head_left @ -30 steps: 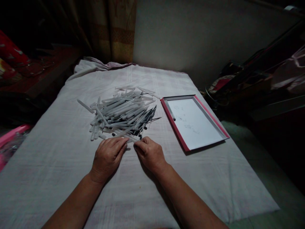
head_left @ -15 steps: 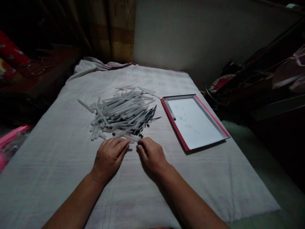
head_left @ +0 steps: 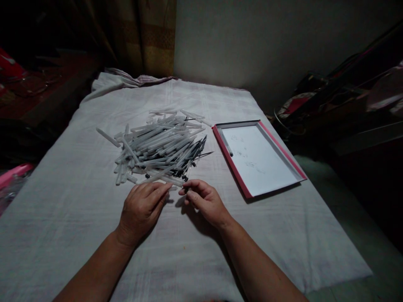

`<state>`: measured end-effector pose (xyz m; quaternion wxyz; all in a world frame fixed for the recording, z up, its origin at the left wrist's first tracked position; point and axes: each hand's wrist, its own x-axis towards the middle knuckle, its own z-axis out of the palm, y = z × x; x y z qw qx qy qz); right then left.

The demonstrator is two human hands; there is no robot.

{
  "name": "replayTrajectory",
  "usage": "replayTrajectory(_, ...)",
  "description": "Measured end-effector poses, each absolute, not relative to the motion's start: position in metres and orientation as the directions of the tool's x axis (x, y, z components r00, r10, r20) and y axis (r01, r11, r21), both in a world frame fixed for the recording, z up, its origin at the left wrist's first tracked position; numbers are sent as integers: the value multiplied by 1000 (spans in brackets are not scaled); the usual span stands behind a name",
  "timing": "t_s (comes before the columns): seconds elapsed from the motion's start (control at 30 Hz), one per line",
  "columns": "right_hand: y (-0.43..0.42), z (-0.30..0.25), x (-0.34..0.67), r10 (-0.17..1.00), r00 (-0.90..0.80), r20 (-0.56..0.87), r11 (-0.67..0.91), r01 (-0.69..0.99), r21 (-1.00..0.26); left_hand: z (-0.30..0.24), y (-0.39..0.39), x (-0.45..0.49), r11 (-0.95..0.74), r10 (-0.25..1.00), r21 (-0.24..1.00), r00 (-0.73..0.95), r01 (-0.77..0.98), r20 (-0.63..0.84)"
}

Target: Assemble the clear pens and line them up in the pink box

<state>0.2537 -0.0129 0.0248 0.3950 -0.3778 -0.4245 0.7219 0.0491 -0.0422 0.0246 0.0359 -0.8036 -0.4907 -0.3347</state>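
Near the front of the pile, my left hand point(head_left: 143, 207) is closed, back upward, its thumb and fingers pinched. A pale pen barrel end point(head_left: 173, 188) pokes out at its fingertips; the rest is hidden under the hand. My right hand point(head_left: 203, 199), just to the right, pinches a small black pen piece point(head_left: 186, 190) between thumb and forefinger, its other fingers curled. Just beyond both hands lies a heap of clear pen barrels point(head_left: 157, 142). Dark thin refills point(head_left: 197, 151) stick out at its right, and small black plugs point(head_left: 185, 178) lie at its near edge.
A shallow red-edged box lid point(head_left: 233, 167) with a white inside lies on the right, one pen point(head_left: 226, 143) along its left wall. A pale checked cloth point(head_left: 176, 260) covers the table. A pink basket point(head_left: 14, 176) stands low at the left.
My right hand has turned and opened its grip a little, so the black piece at its fingertips now shows. My left hand stays nearly in place. The view has shifted slightly.
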Motion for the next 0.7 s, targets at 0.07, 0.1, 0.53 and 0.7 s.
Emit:
replayTrajectory(0.07, -13, 24, 254, 896, -400, -195, -307, -240, -921, 25, -43, 49, -526, 759, 274, 300, 805, 577)
replayTrajectory(0.1, -12, 23, 254, 899, -397, -186, -294, -231, -927, 25, -43, 49, -529, 760, 278, 302, 802, 576)
replayTrajectory(0.53, -13, 17, 250, 925, -335, -182, -239, -138, -961, 23, -43, 49, -537, 767, 252, 341, 805, 544)
replayTrajectory(0.7, -14, 16, 250, 932, -331, -146, -189, -103, -977, 23, -43, 50, -532, 772, 249, 343, 810, 534)
